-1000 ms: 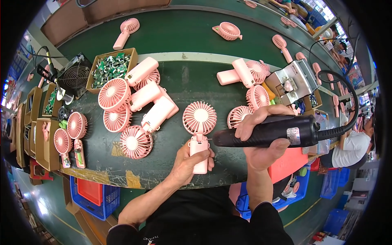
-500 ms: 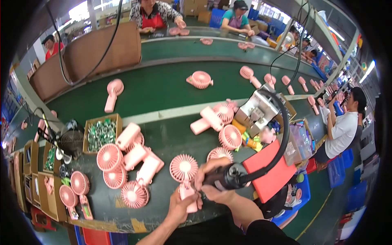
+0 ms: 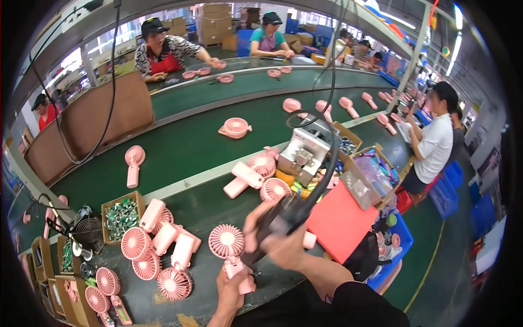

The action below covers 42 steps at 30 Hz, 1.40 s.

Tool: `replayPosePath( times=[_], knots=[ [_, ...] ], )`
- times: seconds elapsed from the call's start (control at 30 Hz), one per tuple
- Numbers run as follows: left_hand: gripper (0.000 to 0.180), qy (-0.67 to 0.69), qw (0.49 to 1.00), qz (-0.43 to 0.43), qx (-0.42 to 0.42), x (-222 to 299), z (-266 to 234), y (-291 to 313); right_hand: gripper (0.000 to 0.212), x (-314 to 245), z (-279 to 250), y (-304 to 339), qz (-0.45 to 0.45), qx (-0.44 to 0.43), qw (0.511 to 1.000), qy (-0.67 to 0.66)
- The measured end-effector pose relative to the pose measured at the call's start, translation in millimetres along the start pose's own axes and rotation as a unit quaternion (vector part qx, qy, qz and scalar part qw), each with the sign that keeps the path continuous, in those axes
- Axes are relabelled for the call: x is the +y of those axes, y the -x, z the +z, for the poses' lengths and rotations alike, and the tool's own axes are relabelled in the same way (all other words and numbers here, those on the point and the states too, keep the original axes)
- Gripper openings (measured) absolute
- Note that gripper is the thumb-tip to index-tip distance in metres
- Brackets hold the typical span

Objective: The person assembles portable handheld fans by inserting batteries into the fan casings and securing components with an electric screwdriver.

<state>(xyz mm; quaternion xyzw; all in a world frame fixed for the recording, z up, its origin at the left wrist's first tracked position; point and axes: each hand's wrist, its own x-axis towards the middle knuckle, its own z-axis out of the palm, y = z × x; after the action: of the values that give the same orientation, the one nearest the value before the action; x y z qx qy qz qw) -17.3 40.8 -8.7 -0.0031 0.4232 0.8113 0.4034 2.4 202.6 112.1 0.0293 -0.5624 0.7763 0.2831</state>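
Note:
A pink handheld fan (image 3: 226, 241) is held by its handle in my left hand (image 3: 229, 287), its round grille pointing away from me. My right hand (image 3: 286, 249) wraps round a black electric screwdriver (image 3: 277, 220), blurred by motion, with a thick black cable running up from it. The screwdriver's lower end is beside the fan's handle; whether it touches cannot be made out. Left of the held fan lies a pile of pink fans (image 3: 163, 240). More pink fans (image 3: 261, 163) lie beyond my right hand.
A box of green circuit boards (image 3: 122, 218) stands left. A red-orange pad (image 3: 340, 220) lies right, beside a metal device (image 3: 303, 155) and a plastic bin (image 3: 360, 188). Fans lie on the green conveyor belt (image 3: 190, 158). Several co-workers sit or stand around the line.
The view has shifted, so most things sit lower and further left. The screwdriver has swung to a different tilt in my right hand. A co-worker across the belt now reaches an arm out.

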Motion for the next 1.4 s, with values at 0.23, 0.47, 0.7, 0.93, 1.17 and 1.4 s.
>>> replayPosePath(
  times=[0.23,0.47,0.7,0.93,1.17,1.4],
  knots=[
    [0.042,-0.075,0.993,0.073,-0.058,20.1,-23.4,-7.3,0.045,-31.3,-120.4,2.5,0.040,-0.005,0.812,0.583],
    [0.038,-0.027,0.997,-0.017,-0.069,29.8,-25.3,-18.7,0.032,-36.6,-103.0,-64.9,0.119,-0.088,0.677,0.721],
    [0.028,0.040,0.994,-0.007,-0.103,29.1,-36.9,-18.1,0.050,100.9,-123.0,-315.9,-0.035,-0.319,0.542,0.776],
    [0.028,0.011,0.994,-0.030,-0.103,29.8,-31.2,-29.2,0.047,176.4,-270.2,-393.7,0.061,-0.282,0.531,0.796],
    [0.024,-0.058,0.991,0.014,-0.121,24.3,-30.2,-24.9,0.072,97.1,-87.1,-311.9,0.223,-0.196,0.889,0.349],
    [0.026,-0.132,0.983,0.061,-0.115,25.7,-22.2,-23.3,0.111,17.6,96.2,-190.9,0.124,-0.355,0.914,0.154]
  ],
)
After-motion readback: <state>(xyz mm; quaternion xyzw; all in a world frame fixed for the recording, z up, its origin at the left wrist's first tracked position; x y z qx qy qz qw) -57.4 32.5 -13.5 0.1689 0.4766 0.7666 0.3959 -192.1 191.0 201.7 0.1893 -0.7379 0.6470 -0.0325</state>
